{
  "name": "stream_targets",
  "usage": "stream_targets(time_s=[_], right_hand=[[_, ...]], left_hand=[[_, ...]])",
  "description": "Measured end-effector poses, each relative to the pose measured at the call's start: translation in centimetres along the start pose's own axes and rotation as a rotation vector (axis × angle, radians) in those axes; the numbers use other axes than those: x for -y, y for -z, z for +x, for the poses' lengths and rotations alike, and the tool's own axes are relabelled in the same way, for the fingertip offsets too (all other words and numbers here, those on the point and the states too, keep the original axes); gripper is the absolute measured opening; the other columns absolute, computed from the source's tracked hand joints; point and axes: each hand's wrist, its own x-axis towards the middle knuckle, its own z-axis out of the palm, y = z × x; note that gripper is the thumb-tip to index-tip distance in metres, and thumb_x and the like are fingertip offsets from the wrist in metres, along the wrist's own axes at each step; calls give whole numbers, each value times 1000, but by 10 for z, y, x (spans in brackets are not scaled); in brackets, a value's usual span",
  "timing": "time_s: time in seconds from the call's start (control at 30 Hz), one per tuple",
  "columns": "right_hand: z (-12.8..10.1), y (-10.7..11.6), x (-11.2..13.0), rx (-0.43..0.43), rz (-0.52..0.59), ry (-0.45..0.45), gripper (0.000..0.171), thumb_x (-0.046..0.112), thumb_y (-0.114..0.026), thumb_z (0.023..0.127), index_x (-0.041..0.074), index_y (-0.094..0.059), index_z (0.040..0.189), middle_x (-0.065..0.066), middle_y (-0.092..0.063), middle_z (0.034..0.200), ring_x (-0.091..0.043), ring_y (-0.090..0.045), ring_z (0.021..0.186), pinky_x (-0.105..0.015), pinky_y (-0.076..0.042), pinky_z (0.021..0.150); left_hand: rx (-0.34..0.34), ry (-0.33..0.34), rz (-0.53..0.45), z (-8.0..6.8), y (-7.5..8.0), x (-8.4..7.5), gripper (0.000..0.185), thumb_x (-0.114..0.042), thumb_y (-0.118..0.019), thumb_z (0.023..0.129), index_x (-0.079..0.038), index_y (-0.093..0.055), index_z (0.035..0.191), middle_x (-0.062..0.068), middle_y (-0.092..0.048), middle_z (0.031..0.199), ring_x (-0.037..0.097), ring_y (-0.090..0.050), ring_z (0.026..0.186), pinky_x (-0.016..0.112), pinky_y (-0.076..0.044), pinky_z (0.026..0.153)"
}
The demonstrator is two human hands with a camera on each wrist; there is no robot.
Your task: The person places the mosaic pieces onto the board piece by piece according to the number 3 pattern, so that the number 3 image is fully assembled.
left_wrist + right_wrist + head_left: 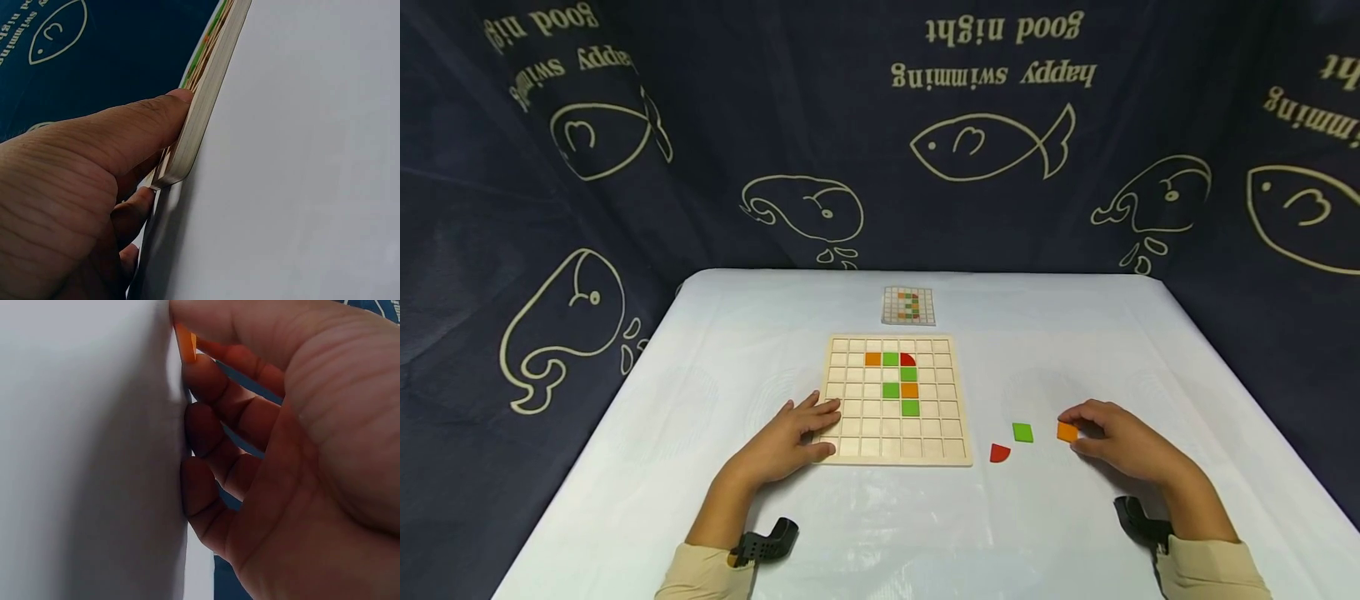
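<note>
The wooden grid board lies on the table, with orange, green and red pieces set in its upper cells. My left hand rests at the board's lower left edge, fingers fairly straight. In the left wrist view its thumb lies on the board's rim. To the right of the board, my right hand pinches an orange square tile between thumb and fingers, at the tabletop. The same orange tile shows edge-on in the right wrist view, partly hidden by the thumb.
A loose green square tile and a red quarter-circle tile lie between the board and my right hand. Behind the board is a small pattern card with a coloured grid. A dark printed cloth hangs behind the white table.
</note>
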Motion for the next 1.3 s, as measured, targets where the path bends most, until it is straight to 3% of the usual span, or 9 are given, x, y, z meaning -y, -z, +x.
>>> stream_targets(time_s=[0.53, 0.87, 1.3], right_hand=[[3, 0, 4, 15, 13, -48, 24, 8, -73, 87, 10, -70, 111, -1, -66, 109, -24, -58, 105, -37, -49, 89], [0, -1, 4, 1, 87, -57, 24, 10, -73, 89, 12, -69, 113, 4, -64, 108, -15, -56, 101, -22, -47, 85], [3, 6, 9, 14, 184, -61, 25, 8, -70, 91, 12, -65, 115, -1, -63, 112, -13, -57, 98, -22, -48, 79]], left_hand=[[-3, 7, -2, 1, 0, 0, 57, -20, -73, 91, 3, -54, 139, 9, -44, 152, 35, -20, 148, 64, -4, 116], [-7, 4, 9, 1, -1, 2, 57, -23, -73, 91, 1, -55, 139, 8, -44, 152, 34, -20, 148, 64, -4, 116], [-1, 2, 6, 1, 0, -1, 56, -19, -73, 90, 2, -54, 139, 9, -44, 151, 35, -21, 148, 65, -5, 116]])
